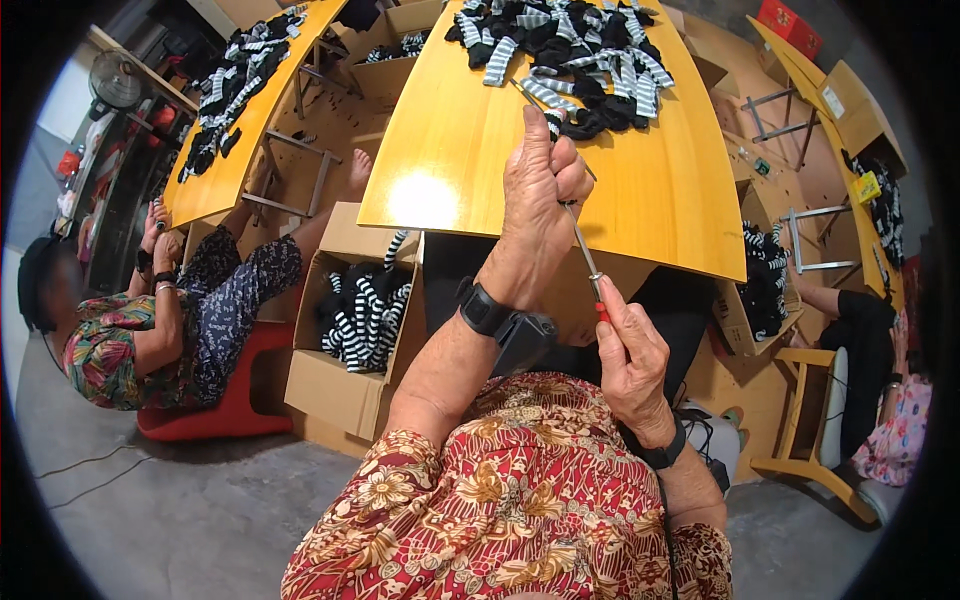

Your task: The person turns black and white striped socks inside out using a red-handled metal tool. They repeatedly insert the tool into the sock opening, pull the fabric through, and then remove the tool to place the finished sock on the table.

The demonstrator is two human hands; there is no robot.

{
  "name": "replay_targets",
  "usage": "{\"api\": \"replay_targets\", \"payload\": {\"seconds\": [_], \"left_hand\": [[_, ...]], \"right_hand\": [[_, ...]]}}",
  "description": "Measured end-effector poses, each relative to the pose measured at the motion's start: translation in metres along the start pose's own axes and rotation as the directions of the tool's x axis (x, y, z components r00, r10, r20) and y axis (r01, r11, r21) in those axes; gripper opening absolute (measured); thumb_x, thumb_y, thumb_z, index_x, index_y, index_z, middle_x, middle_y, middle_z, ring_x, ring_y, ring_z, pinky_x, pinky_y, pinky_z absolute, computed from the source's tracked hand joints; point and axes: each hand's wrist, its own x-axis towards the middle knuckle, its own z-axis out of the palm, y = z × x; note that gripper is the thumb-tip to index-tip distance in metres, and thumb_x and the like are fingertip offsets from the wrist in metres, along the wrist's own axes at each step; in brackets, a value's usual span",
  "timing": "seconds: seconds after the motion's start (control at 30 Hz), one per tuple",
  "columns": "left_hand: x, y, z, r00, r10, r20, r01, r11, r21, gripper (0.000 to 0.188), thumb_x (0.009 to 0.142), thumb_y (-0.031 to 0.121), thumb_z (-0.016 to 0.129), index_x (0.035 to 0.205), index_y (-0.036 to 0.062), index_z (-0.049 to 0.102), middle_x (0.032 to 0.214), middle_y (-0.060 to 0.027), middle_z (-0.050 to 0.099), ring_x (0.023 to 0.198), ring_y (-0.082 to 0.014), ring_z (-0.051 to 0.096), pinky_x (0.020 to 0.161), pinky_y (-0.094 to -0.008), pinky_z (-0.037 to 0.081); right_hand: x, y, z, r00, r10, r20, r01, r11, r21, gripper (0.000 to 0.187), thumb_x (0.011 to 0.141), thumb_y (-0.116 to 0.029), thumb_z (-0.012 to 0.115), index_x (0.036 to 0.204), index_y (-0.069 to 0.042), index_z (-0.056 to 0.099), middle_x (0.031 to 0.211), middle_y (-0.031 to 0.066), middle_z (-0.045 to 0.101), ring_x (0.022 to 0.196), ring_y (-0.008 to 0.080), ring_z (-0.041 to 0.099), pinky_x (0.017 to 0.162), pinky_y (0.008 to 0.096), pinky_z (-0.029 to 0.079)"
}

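Observation:
My left hand (545,190) is closed in a fist above the near part of the table, thumb raised. A bit of black-and-white striped fabric (553,122) shows at its top; most of that piece is hidden by the fingers. A thin metal rod (530,98) slants past the fist. My right hand (635,360), lower and to the right, grips a red-handled tool with a slim metal shaft (584,245), like a screwdriver. The shaft reaches up to the left fist. Whether it joins the rod I cannot tell. Beyond lies a pile of striped and black knitted tubes (570,50).
The yellow table (430,150) ends just before me. Cardboard boxes of striped pieces stand at left (345,390) and right (770,335). One person sits on a red stool (215,405) at the left table; another sits by a wooden chair (790,400) at right.

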Motion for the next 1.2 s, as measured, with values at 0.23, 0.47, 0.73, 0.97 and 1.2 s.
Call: {"api": "replay_targets", "payload": {"seconds": [0.23, 0.47, 0.73, 0.97, 1.2], "left_hand": [[-0.006, 0.009, -0.001, 0.985, 0.003, 0.17, 0.021, 0.99, -0.142, 0.045, 0.097, 0.044, 0.048, 0.111, 0.0014, 0.05, 0.061, 0.0055, 0.034, 0.047, -0.0046, 0.028, 0.044, -0.0194, 0.025], [-0.004, 0.03, -0.003, 0.991, -0.034, 0.127, 0.066, 0.963, -0.261, 0.028, 0.099, 0.033, 0.05, 0.099, 0.0056, 0.056, 0.085, -0.0074, 0.058, 0.075, -0.0176, 0.058, 0.063, -0.0262, 0.051], [0.004, 0.018, -0.002, 0.971, 0.162, 0.175, -0.134, 0.978, -0.158, 0.024, 0.099, 0.029, 0.05, 0.104, 0.0054, 0.053, 0.088, -0.0064, 0.056, 0.056, -0.0087, 0.042, 0.049, -0.0204, 0.034], [-0.005, 0.022, -0.006, 0.968, 0.081, 0.238, -0.085, 0.996, 0.009, 0.031, 0.102, 0.033, 0.043, 0.115, 0.0061, 0.051, 0.079, -0.0041, 0.056, 0.047, -0.0045, 0.032, 0.045, -0.0188, 0.027], [-0.009, 0.007, 0.002, 0.962, 0.237, 0.136, -0.262, 0.94, 0.218, 0.04, 0.102, 0.036, 0.043, 0.127, 0.005, 0.042, 0.072, -0.0004, 0.052, 0.046, -0.0026, 0.03, 0.044, -0.0178, 0.025]], "right_hand": [[0.004, 0.003, -0.006, 0.997, -0.075, 0.017, 0.075, 0.997, -0.013, 0.046, 0.082, 0.009, 0.056, 0.128, 0.002, 0.056, 0.083, 0.0126, 0.058, 0.067, 0.0202, 0.054, 0.061, 0.0282, 0.046], [0.004, 0.003, -0.021, 0.994, -0.09, 0.055, 0.087, 0.995, 0.055, 0.044, 0.083, 0.007, 0.057, 0.127, 0.002, 0.057, 0.085, 0.0116, 0.061, 0.068, 0.0193, 0.055, 0.063, 0.0279, 0.047], [0.01, -0.002, -0.01, 1.0, -0.029, 0.003, 0.028, 0.998, 0.064, 0.041, 0.086, 0.003, 0.055, 0.127, 0.002, 0.057, 0.086, 0.0122, 0.06, 0.069, 0.0191, 0.054, 0.063, 0.0274, 0.045], [0.016, 0.001, -0.035, 0.991, -0.008, 0.134, 0.0, 0.998, 0.061, 0.042, 0.084, 0.004, 0.056, 0.125, 0.002, 0.059, 0.084, 0.0108, 0.061, 0.067, 0.0175, 0.055, 0.063, 0.0271, 0.046], [0.017, -0.005, -0.022, 0.997, -0.02, 0.077, 0.019, 1.0, 0.01, 0.046, 0.082, 0.007, 0.057, 0.127, -0.001, 0.058, 0.079, 0.0107, 0.058, 0.066, 0.0176, 0.053, 0.061, 0.0274, 0.046]]}}
